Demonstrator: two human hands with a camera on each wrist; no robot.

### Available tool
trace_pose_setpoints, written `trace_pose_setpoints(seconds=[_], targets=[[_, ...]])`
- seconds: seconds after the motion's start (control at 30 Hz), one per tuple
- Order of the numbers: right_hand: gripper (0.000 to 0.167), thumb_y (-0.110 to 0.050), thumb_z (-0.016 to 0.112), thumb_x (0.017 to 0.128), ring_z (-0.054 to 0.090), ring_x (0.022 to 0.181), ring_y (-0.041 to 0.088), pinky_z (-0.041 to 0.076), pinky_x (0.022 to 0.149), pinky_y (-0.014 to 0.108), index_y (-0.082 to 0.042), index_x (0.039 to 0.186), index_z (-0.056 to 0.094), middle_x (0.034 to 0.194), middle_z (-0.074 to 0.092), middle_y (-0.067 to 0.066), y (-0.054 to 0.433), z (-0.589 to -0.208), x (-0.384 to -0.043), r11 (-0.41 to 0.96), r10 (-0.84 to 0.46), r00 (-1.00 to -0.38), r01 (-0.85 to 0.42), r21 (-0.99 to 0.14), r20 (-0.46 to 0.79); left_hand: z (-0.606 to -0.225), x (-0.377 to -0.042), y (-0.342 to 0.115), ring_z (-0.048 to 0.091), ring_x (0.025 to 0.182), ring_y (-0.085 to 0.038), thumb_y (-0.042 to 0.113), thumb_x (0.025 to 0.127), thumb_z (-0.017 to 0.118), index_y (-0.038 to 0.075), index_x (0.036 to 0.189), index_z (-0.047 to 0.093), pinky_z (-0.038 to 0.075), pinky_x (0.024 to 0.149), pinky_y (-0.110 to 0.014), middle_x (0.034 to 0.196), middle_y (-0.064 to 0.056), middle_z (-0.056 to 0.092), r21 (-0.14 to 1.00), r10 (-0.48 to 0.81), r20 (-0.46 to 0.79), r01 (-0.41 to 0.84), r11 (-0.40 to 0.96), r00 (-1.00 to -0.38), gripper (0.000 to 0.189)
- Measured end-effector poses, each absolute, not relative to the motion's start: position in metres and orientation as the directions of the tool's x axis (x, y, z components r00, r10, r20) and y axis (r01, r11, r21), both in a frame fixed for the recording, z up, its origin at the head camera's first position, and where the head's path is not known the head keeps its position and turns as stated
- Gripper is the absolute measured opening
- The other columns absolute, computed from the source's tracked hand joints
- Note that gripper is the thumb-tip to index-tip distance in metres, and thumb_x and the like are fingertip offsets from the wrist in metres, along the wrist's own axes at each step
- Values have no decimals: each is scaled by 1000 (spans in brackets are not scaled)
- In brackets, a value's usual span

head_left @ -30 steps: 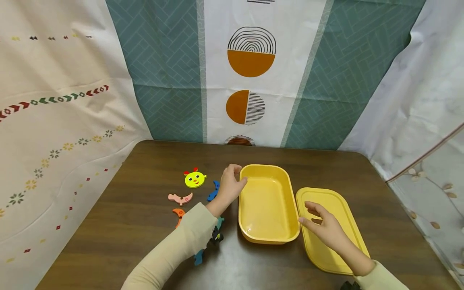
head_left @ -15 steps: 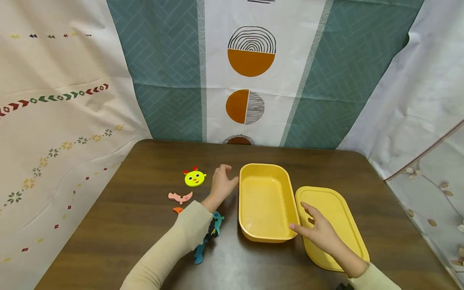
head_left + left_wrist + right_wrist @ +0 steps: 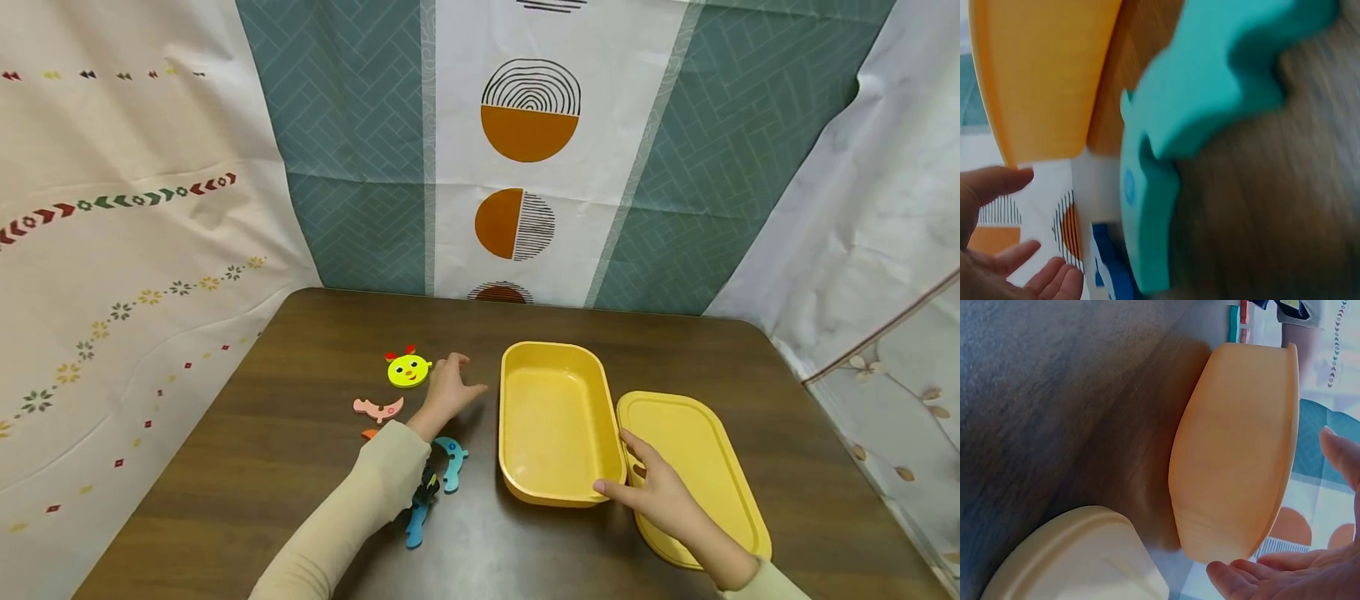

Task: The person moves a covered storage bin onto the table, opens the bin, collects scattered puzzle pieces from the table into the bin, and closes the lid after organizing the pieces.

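My left hand [image 3: 446, 392] hovers left of a yellow plastic box [image 3: 555, 421], thumb and fingers apart, holding nothing. Around that arm lie a yellow smiling-face piece [image 3: 408, 371], a pink curved piece [image 3: 378, 409], a teal curved piece [image 3: 453, 463] and a blue piece [image 3: 417, 525]. An orange piece [image 3: 369, 433] is mostly hidden by the sleeve. In the left wrist view, the teal piece [image 3: 1154, 206] looms close, with a dark blue piece [image 3: 1112, 262] beyond it. My right hand [image 3: 660, 496] spreads at the box's near right corner, thumb over the rim; firm contact cannot be told.
A flat yellow lid [image 3: 697, 467] lies on the brown table [image 3: 262, 467] just right of the box, partly beneath the right hand. Patterned cloth [image 3: 360, 150] hangs behind the table and along its sides.
My left hand has moved away from the box's left rim, leftward toward the pieces. The right hand has shifted slightly left and down, its thumb now over the box's near corner.
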State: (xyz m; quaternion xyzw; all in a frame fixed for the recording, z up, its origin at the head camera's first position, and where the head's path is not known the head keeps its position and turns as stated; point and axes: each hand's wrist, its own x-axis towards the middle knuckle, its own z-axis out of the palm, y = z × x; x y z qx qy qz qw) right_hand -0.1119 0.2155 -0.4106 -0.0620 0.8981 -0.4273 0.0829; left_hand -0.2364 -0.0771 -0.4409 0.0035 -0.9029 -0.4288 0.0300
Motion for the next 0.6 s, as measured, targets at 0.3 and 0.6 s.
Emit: trace_pose_setpoints(seconds=[0.3, 0.6], targets=[[92, -28, 78, 78, 36, 132, 46, 38, 101, 56, 13, 143, 26, 143, 35, 34, 214, -415, -109, 640, -181, -978, -41, -767, -99, -448, -239, -92, 49, 113, -36, 19, 75, 80, -3, 125, 49, 45, 96, -48, 125, -22, 54, 753, 17, -13, 2, 658, -1000, 63], [101, -31, 80, 75, 37, 132, 46, 38, 100, 56, 12, 145, 20, 144, 33, 34, 215, -418, -110, 640, -205, -974, -59, -766, -97, -450, -238, -98, 50, 110, -36, 14, 70, 84, -3, 125, 47, 44, 96, -47, 119, -24, 53, 713, 0, -81, -58, 698, -997, 69]])
